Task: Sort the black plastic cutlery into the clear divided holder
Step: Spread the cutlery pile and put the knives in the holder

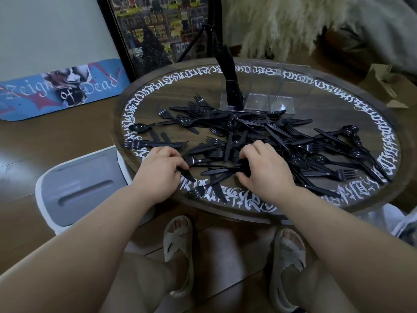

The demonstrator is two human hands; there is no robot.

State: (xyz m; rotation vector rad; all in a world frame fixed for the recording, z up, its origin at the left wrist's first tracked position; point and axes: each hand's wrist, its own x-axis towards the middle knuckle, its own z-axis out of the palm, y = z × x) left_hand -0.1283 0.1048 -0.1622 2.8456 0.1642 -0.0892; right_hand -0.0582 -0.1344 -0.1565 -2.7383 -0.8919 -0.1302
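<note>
Both my hands are down in the black plastic cutlery on the round table.

Nearest me are my knees and my feet in pale slide sandals (178, 256) on the wood floor. Above them, my left hand (159, 171) curls its fingers round a black knife (187, 175) at the table's near edge, and my right hand (264, 168) has its fingers curled down into the heap, gripping black pieces I cannot tell apart. The cutlery pile (259, 141) of forks, spoons and knives lies loose and crisscrossed over the middle of the round wooden table (372, 206), which has white lettering round its rim. Beyond the pile, at the far side, stands the clear divided holder (266, 91); its left compartment holds an upright bundle of black cutlery (228, 75). A skateboard deck (61, 91) leans at the far left.
</note>
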